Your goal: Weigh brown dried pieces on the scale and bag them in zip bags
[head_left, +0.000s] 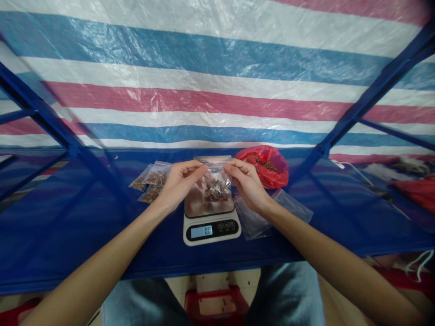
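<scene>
Both my hands hold a small clear zip bag point(216, 186) of brown pieces just above a white kitchen scale point(210, 228). My left hand point(179, 182) pinches the bag's top left corner and my right hand point(247, 183) pinches its top right corner. The scale's steel plate is bare beneath the bag and its display reads 0.0.
Several filled small bags point(149, 183) lie left of the scale. A red plastic bag point(267, 165) of brown pieces sits behind on the right, and empty clear bags point(268, 217) lie right of the scale. The blue shelf point(84, 244) has diagonal blue struts at both sides.
</scene>
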`<action>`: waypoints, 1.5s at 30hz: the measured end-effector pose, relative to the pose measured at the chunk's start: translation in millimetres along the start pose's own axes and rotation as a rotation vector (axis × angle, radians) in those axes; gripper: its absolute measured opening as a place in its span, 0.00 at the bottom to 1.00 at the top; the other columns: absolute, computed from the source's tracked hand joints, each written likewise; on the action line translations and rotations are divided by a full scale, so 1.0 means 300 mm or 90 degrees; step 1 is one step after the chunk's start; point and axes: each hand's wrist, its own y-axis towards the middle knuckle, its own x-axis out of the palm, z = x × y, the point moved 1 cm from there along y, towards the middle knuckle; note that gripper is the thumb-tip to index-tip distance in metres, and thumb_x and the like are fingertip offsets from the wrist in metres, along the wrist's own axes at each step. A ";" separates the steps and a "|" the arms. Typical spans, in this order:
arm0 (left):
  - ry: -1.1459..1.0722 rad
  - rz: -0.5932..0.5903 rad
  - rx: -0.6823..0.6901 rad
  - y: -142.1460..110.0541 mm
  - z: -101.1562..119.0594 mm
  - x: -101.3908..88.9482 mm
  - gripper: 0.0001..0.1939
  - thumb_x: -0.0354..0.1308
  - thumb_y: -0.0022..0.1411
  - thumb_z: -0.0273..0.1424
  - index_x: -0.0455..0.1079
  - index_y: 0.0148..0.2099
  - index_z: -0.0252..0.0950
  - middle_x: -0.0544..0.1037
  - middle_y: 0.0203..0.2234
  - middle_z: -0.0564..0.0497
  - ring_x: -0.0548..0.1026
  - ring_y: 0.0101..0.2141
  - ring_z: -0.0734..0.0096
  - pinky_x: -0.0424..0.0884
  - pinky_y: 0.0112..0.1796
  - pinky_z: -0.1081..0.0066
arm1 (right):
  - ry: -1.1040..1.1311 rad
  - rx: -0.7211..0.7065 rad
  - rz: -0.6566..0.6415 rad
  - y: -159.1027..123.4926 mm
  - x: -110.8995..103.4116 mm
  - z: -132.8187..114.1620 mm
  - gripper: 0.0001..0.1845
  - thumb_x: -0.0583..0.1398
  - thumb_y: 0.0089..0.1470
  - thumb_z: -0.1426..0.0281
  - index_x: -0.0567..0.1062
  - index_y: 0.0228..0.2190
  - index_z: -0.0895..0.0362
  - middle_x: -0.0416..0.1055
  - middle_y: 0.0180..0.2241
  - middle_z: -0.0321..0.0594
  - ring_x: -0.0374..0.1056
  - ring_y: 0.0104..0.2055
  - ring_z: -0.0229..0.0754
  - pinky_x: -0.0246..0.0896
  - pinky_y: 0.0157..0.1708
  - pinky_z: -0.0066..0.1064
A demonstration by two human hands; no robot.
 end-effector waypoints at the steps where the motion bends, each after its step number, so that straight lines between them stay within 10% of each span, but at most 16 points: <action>1: -0.007 0.016 0.005 0.001 -0.003 -0.002 0.15 0.70 0.64 0.43 0.81 0.34 0.36 0.82 0.27 0.50 0.75 0.26 0.72 0.73 0.28 0.73 | -0.005 -0.005 -0.001 -0.001 0.002 -0.002 0.17 0.68 0.60 0.58 0.75 0.25 0.54 0.69 0.27 0.34 0.63 0.31 0.39 0.59 0.33 0.31; 9: -0.036 0.081 0.031 -0.003 -0.007 0.031 0.13 0.69 0.64 0.40 0.78 0.31 0.37 0.80 0.25 0.52 0.74 0.25 0.72 0.70 0.29 0.73 | 0.028 -0.017 0.022 -0.002 0.027 -0.011 0.19 0.68 0.60 0.58 0.71 0.24 0.54 0.65 0.24 0.32 0.59 0.27 0.37 0.56 0.31 0.30; 29: 0.028 -0.053 0.063 -0.023 0.044 0.062 0.18 0.73 0.60 0.41 0.74 0.30 0.34 0.76 0.23 0.55 0.71 0.25 0.75 0.65 0.29 0.76 | 0.017 -0.011 -0.156 -0.023 0.047 -0.023 0.22 0.69 0.62 0.52 0.76 0.28 0.56 0.71 0.27 0.33 0.65 0.28 0.36 0.60 0.30 0.27; 36: 0.090 0.020 0.121 -0.001 0.030 0.031 0.15 0.71 0.62 0.40 0.78 0.29 0.34 0.78 0.23 0.52 0.71 0.24 0.75 0.65 0.27 0.75 | -0.043 -0.015 -0.159 0.006 0.010 -0.054 0.21 0.72 0.57 0.51 0.81 0.29 0.57 0.74 0.22 0.34 0.62 0.18 0.34 0.56 0.16 0.26; 45: 0.001 0.127 0.119 0.016 -0.001 0.001 0.15 0.74 0.60 0.43 0.80 0.33 0.36 0.80 0.25 0.51 0.75 0.27 0.72 0.71 0.33 0.72 | -0.090 -0.096 -0.069 0.025 -0.005 -0.103 0.22 0.70 0.58 0.50 0.83 0.30 0.57 0.82 0.25 0.39 0.74 0.22 0.38 0.69 0.24 0.29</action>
